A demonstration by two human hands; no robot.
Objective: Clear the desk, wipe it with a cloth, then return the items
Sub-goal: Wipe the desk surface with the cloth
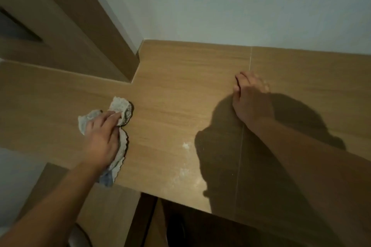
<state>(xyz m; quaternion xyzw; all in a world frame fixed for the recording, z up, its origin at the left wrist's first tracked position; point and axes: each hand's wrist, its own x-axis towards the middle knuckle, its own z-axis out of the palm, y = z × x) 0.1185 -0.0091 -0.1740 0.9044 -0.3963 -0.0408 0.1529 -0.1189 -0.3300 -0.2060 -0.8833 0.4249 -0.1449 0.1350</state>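
Note:
A crumpled pale grey cloth (120,109) lies on the left part of the wooden desk (180,94). My left hand (102,138) lies on top of the cloth with its fingers pressing it to the surface. My right hand (251,98) rests flat on the desk farther right, fingers spread over a thin seam in the wood. White dusty smears (185,168) mark the desk near its front edge, between my two arms.
A pale wall (241,6) runs along the back of the desk. A tall wooden cabinet panel (66,32) stands at the back left corner. Below the front edge are a dark opening (190,226) and a lower wooden side unit (108,206).

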